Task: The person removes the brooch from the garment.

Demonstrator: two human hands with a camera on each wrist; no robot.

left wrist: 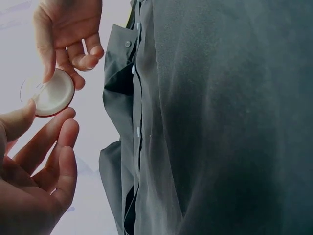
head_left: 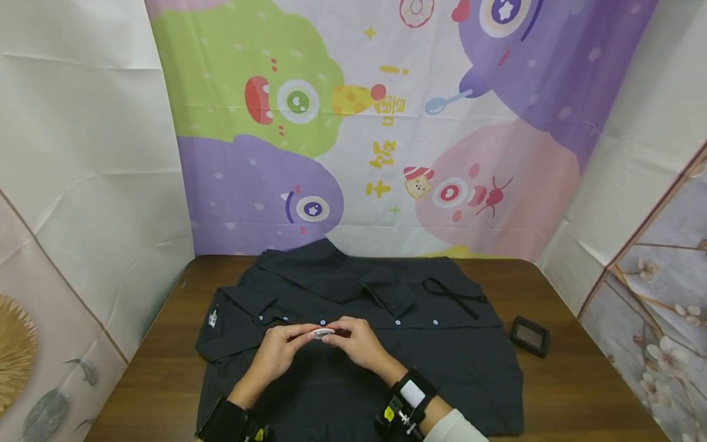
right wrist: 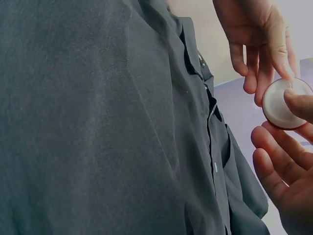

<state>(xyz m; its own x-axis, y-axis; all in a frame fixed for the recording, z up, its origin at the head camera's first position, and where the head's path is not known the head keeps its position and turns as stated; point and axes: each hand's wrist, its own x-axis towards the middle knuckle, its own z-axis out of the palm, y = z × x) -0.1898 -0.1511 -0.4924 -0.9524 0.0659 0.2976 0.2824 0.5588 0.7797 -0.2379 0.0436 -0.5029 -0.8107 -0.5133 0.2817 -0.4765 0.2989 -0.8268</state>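
In the head view, the left hand (head_left: 276,353) and the right hand (head_left: 360,345) meet over a dark shirt (head_left: 442,368), pinching a small round disc (head_left: 323,333) between them. The shirt lies spread over a brown table (head_left: 146,368), a row of pale buttons (head_left: 397,322) running across it, a white print (head_left: 213,318) on the folded sleeve at the left. A thin black ribbon (head_left: 455,296) lies looped on the shirt's right part, and a small black box (head_left: 530,336) sits on the table just beside the shirt. A cloth with cartoon creatures (head_left: 442,221) hangs behind.

In the left wrist view, the disc shows a pale face with a reddish edge. Both thumbs touch that face from opposite sides, and the disc is held clear of the shirt.

In the right wrist view, the disc is again between both hands, the thumbs on its pale face; the other fingers of the left hand hang beside it, loosely bent. Dark cloth fills the left half.
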